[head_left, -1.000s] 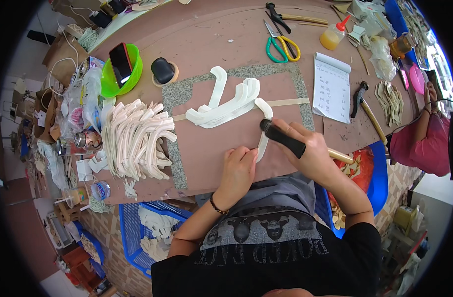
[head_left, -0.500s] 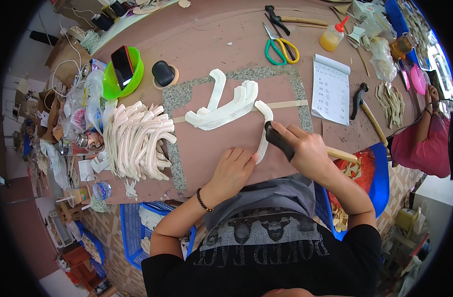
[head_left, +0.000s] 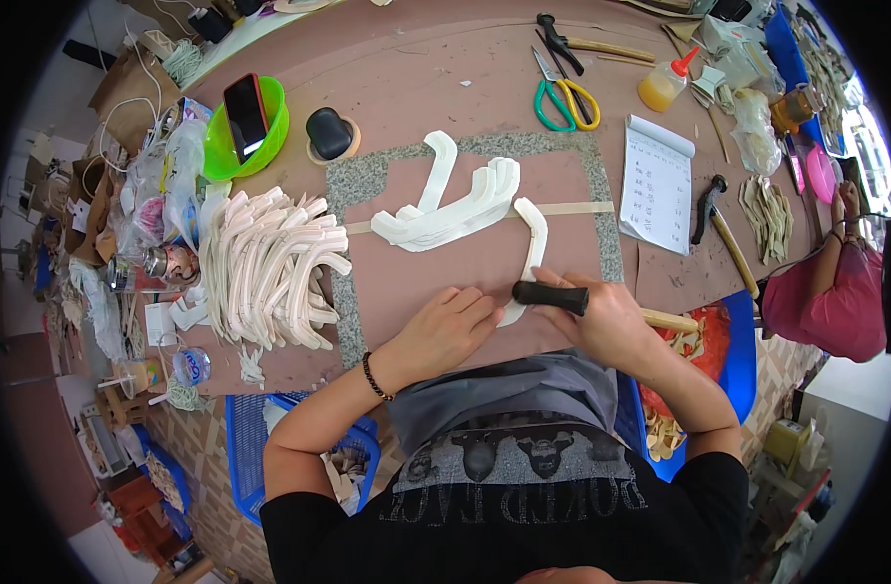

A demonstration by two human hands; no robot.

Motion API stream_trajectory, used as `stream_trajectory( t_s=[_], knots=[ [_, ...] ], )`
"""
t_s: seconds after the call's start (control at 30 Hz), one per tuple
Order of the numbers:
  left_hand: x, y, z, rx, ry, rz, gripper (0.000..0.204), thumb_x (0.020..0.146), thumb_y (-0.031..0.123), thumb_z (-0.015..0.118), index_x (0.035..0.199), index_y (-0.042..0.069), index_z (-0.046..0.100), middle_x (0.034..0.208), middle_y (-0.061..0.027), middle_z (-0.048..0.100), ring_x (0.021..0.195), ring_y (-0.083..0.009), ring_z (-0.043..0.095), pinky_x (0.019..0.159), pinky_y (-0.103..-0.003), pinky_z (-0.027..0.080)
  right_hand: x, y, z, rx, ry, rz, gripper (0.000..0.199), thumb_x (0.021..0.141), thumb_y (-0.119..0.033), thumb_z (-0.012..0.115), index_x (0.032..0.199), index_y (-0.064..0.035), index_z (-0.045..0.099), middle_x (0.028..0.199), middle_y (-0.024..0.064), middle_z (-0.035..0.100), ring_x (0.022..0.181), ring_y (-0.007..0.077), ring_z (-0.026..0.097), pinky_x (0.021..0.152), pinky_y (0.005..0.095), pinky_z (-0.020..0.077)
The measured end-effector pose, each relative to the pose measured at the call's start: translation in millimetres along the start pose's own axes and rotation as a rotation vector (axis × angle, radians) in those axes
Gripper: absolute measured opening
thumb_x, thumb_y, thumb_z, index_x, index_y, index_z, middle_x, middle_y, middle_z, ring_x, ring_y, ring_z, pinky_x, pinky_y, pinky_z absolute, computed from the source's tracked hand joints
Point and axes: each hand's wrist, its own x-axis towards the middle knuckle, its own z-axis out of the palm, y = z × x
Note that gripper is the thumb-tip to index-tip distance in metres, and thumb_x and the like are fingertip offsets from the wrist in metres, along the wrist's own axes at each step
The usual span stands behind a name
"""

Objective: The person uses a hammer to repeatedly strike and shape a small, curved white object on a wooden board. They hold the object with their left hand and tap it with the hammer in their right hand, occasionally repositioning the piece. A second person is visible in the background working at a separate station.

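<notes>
Brown sheeting covers the counter (head_left: 406, 83), and a speckled stone slab (head_left: 341, 307) shows around a brown work sheet near the person. On it lies 1 bent white strip (head_left: 536, 238), right of a fanned row of similar white strips (head_left: 440, 226); a thick heap of cream strips (head_left: 270, 273) lies farther left.

From its kinked far end, the strip's long leg slants down toward the person and slightly left, so its near end sits between the 2 hands — close to both. The left hand (head_left: 448, 334), palm down and open with fingers loosely bent, has its fingertips at that near end, seemingly touching. The right hand (head_left: 611, 316) is closed around a cobbler's hammer (head_left: 550, 297), its wooden handle jutting out behind the wrist. The black head lies crosswise over the strip's lower leg — whether it touches, I cannot tell.
</notes>
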Motion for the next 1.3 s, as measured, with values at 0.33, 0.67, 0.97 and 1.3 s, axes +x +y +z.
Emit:
stream_trajectory(
  t_s=[0.33,0.67,0.97,1.3],
  knots=[
    [-10.6,-8.5,-5.0,-0.013,0.043,0.013,0.029,0.085,0.011,0.064,0.111,0.0,0.068,0.106,-0.0074,0.06,0.101,-0.0249,0.057,0.085,-0.037,0.048,2.2,-6.8,-1.3,0.063,0.051,-0.024,0.055,0.082,-0.012,0.074,0.136,-0.009,0.061,0.093,0.0109,0.07,0.071,0.0342,0.069,0.062,0.0426,0.056],
    [-22.3,-5.5,10.6,-0.065,0.23,-0.066,0.023,0.082,0.009,0.07,0.103,0.0,0.069,0.097,-0.0075,0.06,0.094,-0.0264,0.058,0.085,-0.039,0.049,7.7,-15.3,1.1,0.137,0.06,-0.033,0.05,0.084,-0.02,0.077,0.132,-0.011,0.064,0.087,0.0118,0.068,0.07,0.0341,0.069,0.062,0.0429,0.0569],
    [-25.3,44.8,28.5,0.035,0.344,-0.319,0.029,0.082,0.009,0.075,0.11,0.007,0.072,0.089,-0.0044,0.055,0.084,-0.0237,0.054,0.08,-0.04,0.043,16.8,-14.2,12.5,0.151,0.018,-0.095,0.048,0.088,-0.025,0.075,0.132,-0.0084,0.064,0.09,0.0122,0.069,0.07,0.0338,0.069,0.061,0.0423,0.0568],
    [-23.7,50.4,34.2,0.02,0.396,-0.395,0.021,0.086,0.012,0.071,0.106,0.005,0.073,0.091,-0.0064,0.056,0.088,-0.0252,0.054,0.083,-0.04,0.043,26.6,-16.7,18.3,0.156,0.061,-0.18,0.05,0.089,-0.028,0.074,0.133,-0.0081,0.063,0.089,0.0121,0.068,0.071,0.0333,0.069,0.061,0.0423,0.0562]
  ],
)
